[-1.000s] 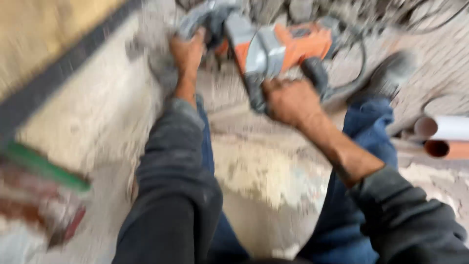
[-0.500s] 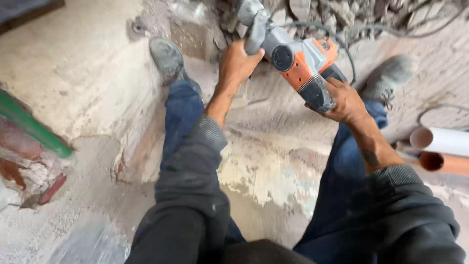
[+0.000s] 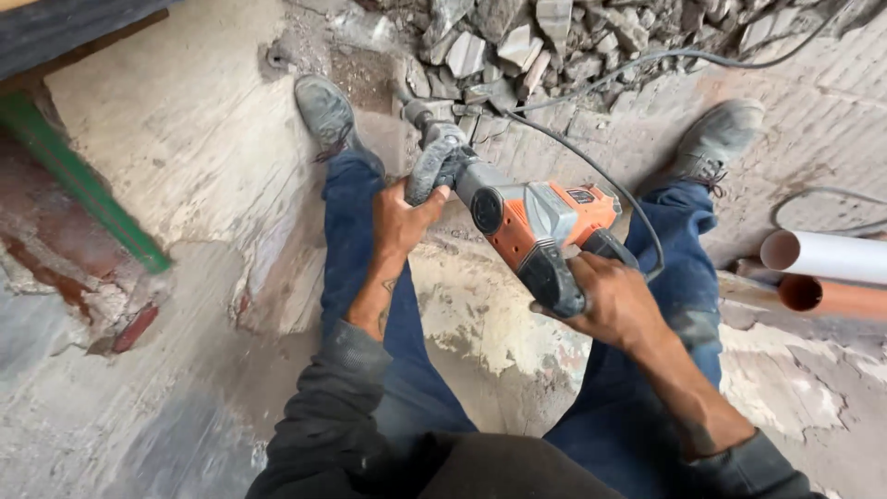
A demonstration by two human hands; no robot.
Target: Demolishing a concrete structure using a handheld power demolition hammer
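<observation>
I hold an orange and grey rotary hammer (image 3: pixel 536 217) between my legs, its nose tilted down toward the floor by my left shoe. My left hand (image 3: pixel 399 217) grips the dusty grey side handle (image 3: pixel 427 166) near the chuck. My right hand (image 3: pixel 610 300) is closed around the black rear grip. A black cable (image 3: pixel 591 166) runs from the tool's back over my right knee toward the rubble. The bit's tip is hidden behind the front of the tool.
Broken concrete rubble (image 3: pixel 545 42) lies piled ahead. My dusty shoes (image 3: pixel 323 111) stand apart on the rough floor. A white pipe (image 3: pixel 822 254) and an orange pipe (image 3: pixel 832 296) lie at the right. A green bar (image 3: pixel 78 180) slants along the broken wall at left.
The view has steadied and dropped. The hammer has come lower and nearer to me, swinging from pointing up-left to down toward the floor; both hands have kept their hold.
</observation>
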